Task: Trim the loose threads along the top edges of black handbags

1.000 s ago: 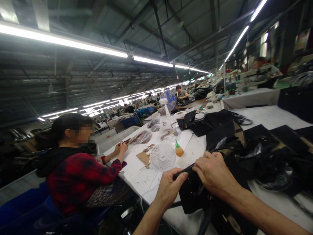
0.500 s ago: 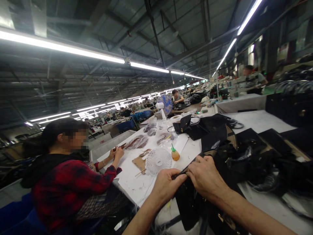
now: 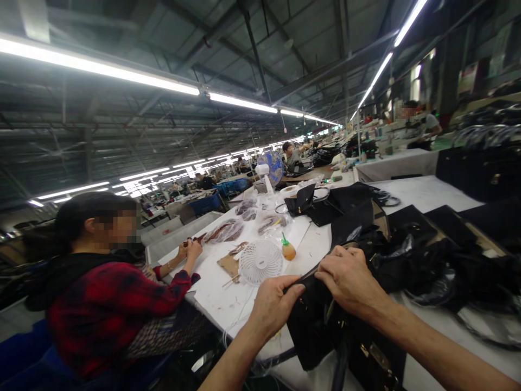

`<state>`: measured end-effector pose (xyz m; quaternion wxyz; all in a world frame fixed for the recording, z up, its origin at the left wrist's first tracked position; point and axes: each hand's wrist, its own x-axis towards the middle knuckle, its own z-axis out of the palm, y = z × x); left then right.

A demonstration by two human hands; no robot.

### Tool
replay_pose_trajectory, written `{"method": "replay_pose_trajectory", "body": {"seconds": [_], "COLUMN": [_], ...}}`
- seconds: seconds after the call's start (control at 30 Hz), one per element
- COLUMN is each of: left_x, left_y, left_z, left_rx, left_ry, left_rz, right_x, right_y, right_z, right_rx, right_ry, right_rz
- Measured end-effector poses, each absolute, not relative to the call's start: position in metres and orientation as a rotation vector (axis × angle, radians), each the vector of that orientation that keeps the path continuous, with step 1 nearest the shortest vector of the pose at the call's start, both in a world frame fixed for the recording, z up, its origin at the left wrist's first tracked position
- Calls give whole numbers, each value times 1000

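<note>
The person's left hand (image 3: 275, 305) pinches the top edge of a black handbag (image 3: 305, 328), and the right hand (image 3: 350, 276) grips the same edge close by. The bag is at the near side of the white bench (image 3: 303, 234). A little white fan (image 3: 260, 263) and a green-topped bottle (image 3: 288, 251) stand farther away.

A black bag (image 3: 303, 331) is low in the frame, right of centre, its top edge slanting up to the right and its dark panel hanging below. Gold-coloured metal fittings (image 3: 379, 358) show nearer the frame's bottom edge, apparently on the same bag.
</note>
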<state>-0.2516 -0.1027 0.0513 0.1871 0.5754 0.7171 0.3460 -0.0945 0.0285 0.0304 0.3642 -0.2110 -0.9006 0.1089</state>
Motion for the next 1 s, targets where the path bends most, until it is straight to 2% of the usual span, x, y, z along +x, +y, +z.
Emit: {"method": "replay_pose_trajectory", "body": {"seconds": [0.53,0.73,0.87,1.0], "left_x": [-249,-251,-253,-254], "left_y": [-96,-87,-75,-71], "left_z": [43,53,63,64], "left_rx": [1554,1522,1582,1611], "left_ry": [2001,1929,2027,2111], "left_rz": [1103,955,765,754], "right_x": [-94,-102,-102,-85], "right_y": [26,22,25,40], "right_z": [33,34,33,36], "right_rx": [-599,-589,-584,-594], "right_ry": [-2319,-2350,-2367,-2397], "right_rz": [264,228,228,253]}}
